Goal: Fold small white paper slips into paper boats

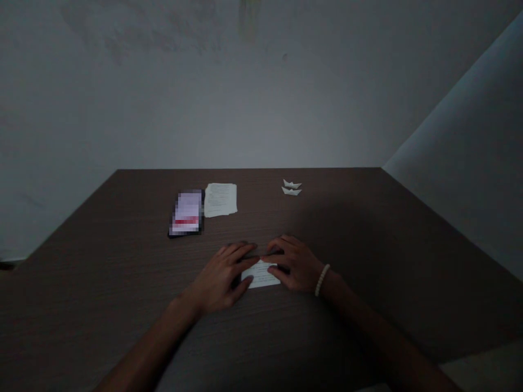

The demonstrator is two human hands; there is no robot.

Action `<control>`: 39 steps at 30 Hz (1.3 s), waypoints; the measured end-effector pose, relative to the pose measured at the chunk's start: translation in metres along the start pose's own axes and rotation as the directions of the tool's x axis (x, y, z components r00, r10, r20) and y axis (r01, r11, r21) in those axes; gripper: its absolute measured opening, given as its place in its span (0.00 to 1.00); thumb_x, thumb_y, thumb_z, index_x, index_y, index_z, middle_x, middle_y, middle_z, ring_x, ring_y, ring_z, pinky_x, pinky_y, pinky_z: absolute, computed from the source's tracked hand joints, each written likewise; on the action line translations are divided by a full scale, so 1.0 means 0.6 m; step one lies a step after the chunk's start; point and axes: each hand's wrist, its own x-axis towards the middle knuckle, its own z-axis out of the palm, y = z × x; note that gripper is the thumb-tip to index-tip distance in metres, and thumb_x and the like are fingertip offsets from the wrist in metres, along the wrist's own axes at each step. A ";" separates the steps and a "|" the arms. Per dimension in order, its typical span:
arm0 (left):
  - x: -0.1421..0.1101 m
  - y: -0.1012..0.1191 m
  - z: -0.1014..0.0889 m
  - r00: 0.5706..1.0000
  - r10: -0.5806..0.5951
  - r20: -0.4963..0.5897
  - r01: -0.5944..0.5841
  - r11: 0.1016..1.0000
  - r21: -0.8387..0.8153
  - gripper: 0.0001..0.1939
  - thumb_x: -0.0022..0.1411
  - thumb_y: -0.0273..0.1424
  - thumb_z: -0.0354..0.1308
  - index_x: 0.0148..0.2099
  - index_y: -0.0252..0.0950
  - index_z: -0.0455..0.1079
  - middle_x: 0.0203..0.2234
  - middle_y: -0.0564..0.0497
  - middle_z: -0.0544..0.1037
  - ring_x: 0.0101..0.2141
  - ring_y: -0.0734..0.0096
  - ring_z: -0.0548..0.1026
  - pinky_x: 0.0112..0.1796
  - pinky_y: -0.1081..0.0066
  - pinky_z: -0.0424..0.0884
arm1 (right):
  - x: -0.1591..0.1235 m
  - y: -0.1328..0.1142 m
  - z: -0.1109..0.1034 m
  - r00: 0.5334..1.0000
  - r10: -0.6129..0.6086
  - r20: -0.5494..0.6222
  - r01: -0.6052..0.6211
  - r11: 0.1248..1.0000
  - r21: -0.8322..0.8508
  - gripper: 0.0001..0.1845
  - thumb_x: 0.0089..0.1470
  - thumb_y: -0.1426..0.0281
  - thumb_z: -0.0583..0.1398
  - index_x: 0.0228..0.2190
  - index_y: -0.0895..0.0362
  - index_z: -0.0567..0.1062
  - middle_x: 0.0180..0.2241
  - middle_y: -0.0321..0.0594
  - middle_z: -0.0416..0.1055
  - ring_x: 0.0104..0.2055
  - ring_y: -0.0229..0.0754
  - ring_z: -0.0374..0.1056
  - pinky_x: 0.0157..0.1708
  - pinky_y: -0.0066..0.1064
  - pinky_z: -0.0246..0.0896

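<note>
Both my hands rest on a small folded white paper (261,276) lying on the dark brown table (368,239). My left hand (223,275) lies flat with its fingers stretched out over the paper's left part. My right hand (295,262), with a white bead bracelet at the wrist, presses its fingers down on the paper's upper right part. The fingertips of the two hands meet above the paper. Most of the paper is hidden beneath them.
A phone (187,213) with a lit screen lies at the back left, next to a stack of printed white sheets (220,199). Two small folded paper boats (291,187) sit farther back. Walls close the table's far and right sides.
</note>
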 end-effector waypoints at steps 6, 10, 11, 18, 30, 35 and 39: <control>0.001 0.002 -0.002 1.000 -0.023 -0.007 0.024 1.000 0.020 0.23 0.64 0.34 0.53 0.61 0.41 0.64 0.61 0.44 0.62 0.58 0.50 0.61 0.54 0.46 0.60 | 0.000 -0.005 -0.006 1.000 0.025 0.016 -0.025 1.000 0.000 0.16 0.55 0.67 0.62 0.47 0.52 0.76 0.44 0.44 0.67 0.47 0.48 0.60 0.46 0.43 0.57; 0.000 0.001 -0.008 0.999 -0.029 -0.015 0.030 0.998 0.052 0.20 0.64 0.34 0.52 0.58 0.41 0.67 0.60 0.44 0.63 0.57 0.49 0.62 0.54 0.47 0.61 | -0.001 -0.004 -0.005 0.999 0.030 0.013 -0.030 1.000 0.002 0.16 0.55 0.67 0.62 0.47 0.52 0.76 0.45 0.44 0.67 0.46 0.48 0.60 0.46 0.43 0.57; 0.000 0.000 -0.010 1.000 -0.024 -0.016 0.025 0.998 0.059 0.20 0.65 0.34 0.51 0.58 0.41 0.67 0.60 0.44 0.63 0.57 0.50 0.62 0.53 0.47 0.61 | -0.001 -0.004 -0.004 0.999 0.032 0.013 -0.032 0.999 0.000 0.16 0.55 0.67 0.62 0.47 0.52 0.76 0.45 0.44 0.67 0.46 0.48 0.60 0.46 0.43 0.57; -0.003 -0.009 -0.015 0.999 -0.004 -0.052 0.008 0.996 0.089 0.18 0.64 0.34 0.52 0.54 0.39 0.71 0.58 0.44 0.66 0.57 0.50 0.63 0.52 0.49 0.63 | -0.002 -0.001 0.000 1.000 0.026 0.001 -0.026 1.000 0.012 0.16 0.54 0.67 0.63 0.46 0.52 0.76 0.44 0.44 0.67 0.46 0.47 0.60 0.46 0.42 0.57; -0.001 -0.004 -0.015 0.989 0.081 -0.124 -0.058 0.982 0.181 0.14 0.65 0.30 0.49 0.44 0.34 0.75 0.49 0.42 0.74 0.50 0.53 0.68 0.46 0.54 0.69 | 0.002 0.000 -0.003 0.999 0.040 -0.003 -0.040 0.999 0.028 0.15 0.52 0.68 0.64 0.44 0.52 0.77 0.43 0.43 0.67 0.45 0.46 0.61 0.45 0.41 0.57; -0.002 -0.006 -0.015 0.990 0.096 -0.101 -0.069 0.966 0.248 0.14 0.66 0.31 0.48 0.45 0.34 0.75 0.48 0.42 0.75 0.49 0.53 0.70 0.46 0.54 0.70 | 0.002 0.001 -0.002 0.999 0.037 -0.006 -0.037 0.999 0.034 0.15 0.53 0.67 0.64 0.44 0.52 0.77 0.43 0.43 0.67 0.45 0.46 0.61 0.45 0.41 0.57; -0.002 -0.005 -0.015 0.993 0.094 -0.077 -0.071 0.964 0.256 0.15 0.65 0.29 0.48 0.49 0.34 0.73 0.53 0.40 0.71 0.52 0.52 0.68 0.49 0.54 0.68 | 0.003 -0.001 -0.004 0.999 0.036 0.011 -0.037 0.999 0.033 0.15 0.53 0.68 0.63 0.44 0.53 0.77 0.43 0.44 0.67 0.45 0.47 0.60 0.46 0.42 0.57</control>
